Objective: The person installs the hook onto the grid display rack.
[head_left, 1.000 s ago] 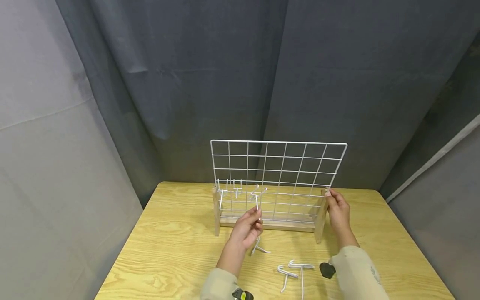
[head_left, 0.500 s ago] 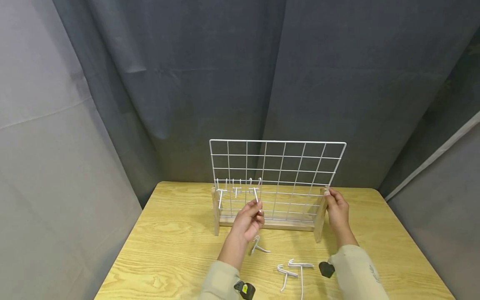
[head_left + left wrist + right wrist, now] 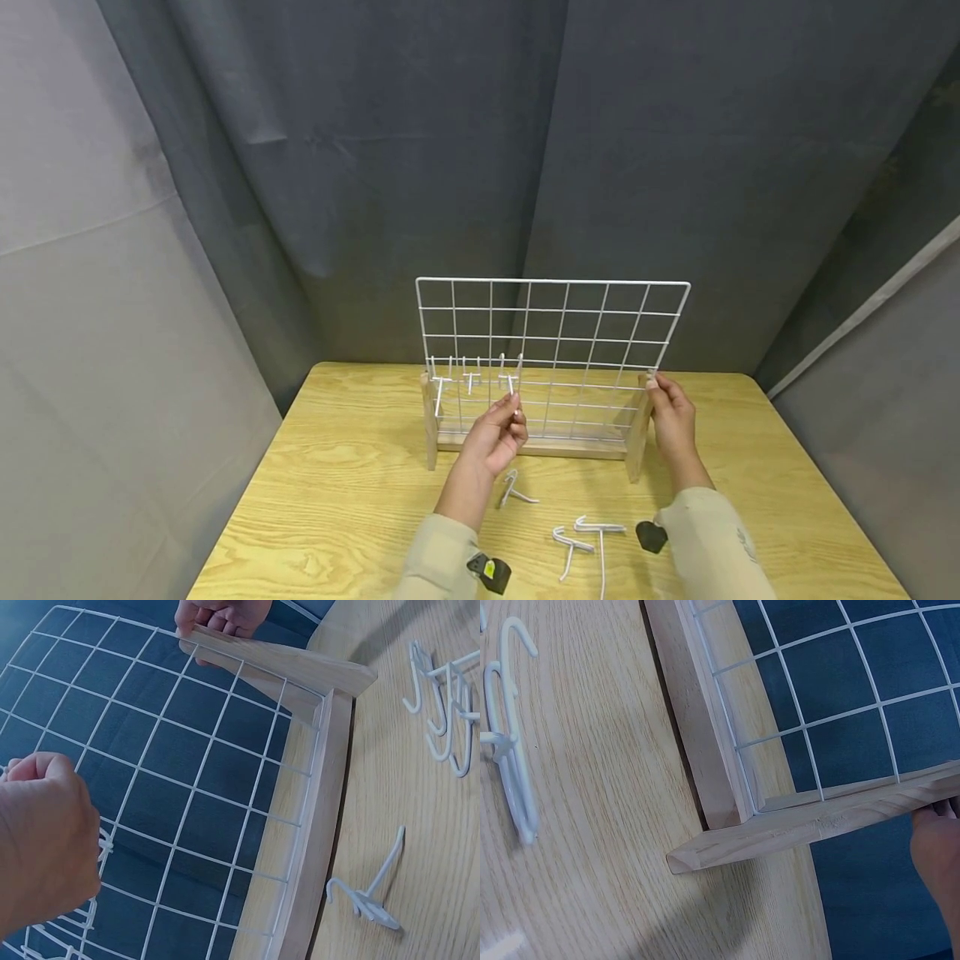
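Note:
My left hand [image 3: 491, 437] pinches the stem of a white wire display hook [image 3: 509, 379]. The hook's two prongs reach up to a horizontal wire of the white grid panel [image 3: 527, 309], left of its middle. Two similar hooks hang on that row farther left, a long one [image 3: 439, 398] and a short one [image 3: 470, 380]. At the other side, my right hand [image 3: 675, 421] grips the top of the stand's right wooden post [image 3: 637, 442]. In the left wrist view, my left fingers hide much of the held hook.
The grid stands in a wooden base [image 3: 573, 452] on a wood-grain table [image 3: 322, 500]. In front lie loose hooks: one [image 3: 517, 493] near the base, and two [image 3: 573, 543] [image 3: 602, 528] closer to the front. Grey curtains [image 3: 405, 167] surround the table.
My left hand has moved the hook up and toward the grid, and its prongs now line up with the other hooks' row. My right hand has stayed on the post.

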The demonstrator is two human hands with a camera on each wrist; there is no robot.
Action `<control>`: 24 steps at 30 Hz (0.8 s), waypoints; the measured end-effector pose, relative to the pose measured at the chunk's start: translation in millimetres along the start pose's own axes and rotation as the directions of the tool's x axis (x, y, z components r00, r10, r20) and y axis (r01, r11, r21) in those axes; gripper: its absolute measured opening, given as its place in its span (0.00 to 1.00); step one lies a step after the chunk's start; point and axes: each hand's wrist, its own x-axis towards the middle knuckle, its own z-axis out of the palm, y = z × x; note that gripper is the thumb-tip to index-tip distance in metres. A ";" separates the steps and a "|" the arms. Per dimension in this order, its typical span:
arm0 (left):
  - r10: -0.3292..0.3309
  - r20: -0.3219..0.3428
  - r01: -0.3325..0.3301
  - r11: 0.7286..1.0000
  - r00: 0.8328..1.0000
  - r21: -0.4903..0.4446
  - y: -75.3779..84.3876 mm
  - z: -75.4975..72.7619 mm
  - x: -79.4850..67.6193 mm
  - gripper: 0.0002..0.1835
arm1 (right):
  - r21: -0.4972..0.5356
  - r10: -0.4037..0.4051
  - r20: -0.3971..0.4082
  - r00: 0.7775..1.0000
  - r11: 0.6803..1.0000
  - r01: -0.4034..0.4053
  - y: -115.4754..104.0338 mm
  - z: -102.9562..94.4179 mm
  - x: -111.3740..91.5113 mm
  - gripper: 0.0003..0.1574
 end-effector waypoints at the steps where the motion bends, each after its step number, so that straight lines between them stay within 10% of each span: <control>1: -0.003 0.001 0.003 1.000 1.000 -0.004 -0.1 -0.2 0.0 0.02 | -0.006 -0.006 0.002 1.000 1.000 0.006 0.6 -0.1 0.0 0.17; 24: 0.011 -0.021 -0.011 1.000 1.000 0.009 -4.0 -19.4 5.6 0.03 | 0.021 0.003 -0.005 1.000 1.000 -0.003 2.6 -0.4 1.1 0.16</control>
